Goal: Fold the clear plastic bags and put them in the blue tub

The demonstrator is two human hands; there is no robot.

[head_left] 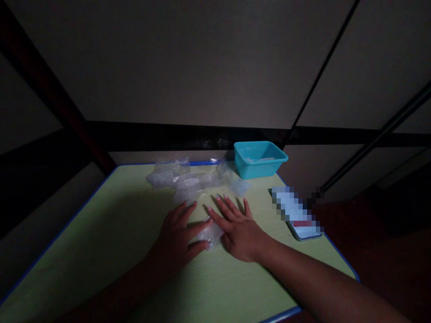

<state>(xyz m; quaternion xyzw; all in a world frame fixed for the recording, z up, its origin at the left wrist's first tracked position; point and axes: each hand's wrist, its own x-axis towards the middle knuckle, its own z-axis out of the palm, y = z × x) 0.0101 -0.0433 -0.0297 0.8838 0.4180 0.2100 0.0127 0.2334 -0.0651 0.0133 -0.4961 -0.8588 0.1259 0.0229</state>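
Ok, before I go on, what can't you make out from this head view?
All in the head view:
- Clear plastic piece: right part hidden under the right hand.
- Teal basket: its near wall hides the floor; contents too dim to name.
- Phone-like device: pixelation covers its screen.
- Heap of clear plastic: overlap and dim light prevent a count.
- Table: near left corner cut off by the picture edge.

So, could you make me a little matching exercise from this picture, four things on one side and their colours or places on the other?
Things:
1. Basket
2. Small plastic piece
3. Plastic heap
4. Tabletop

Colours or places:
A. Pale green, blue edging
B. Near the far edge, left of the basket
C. Turquoise
D. Between left hand and right hand

Pairs: 1-C, 2-D, 3-B, 4-A
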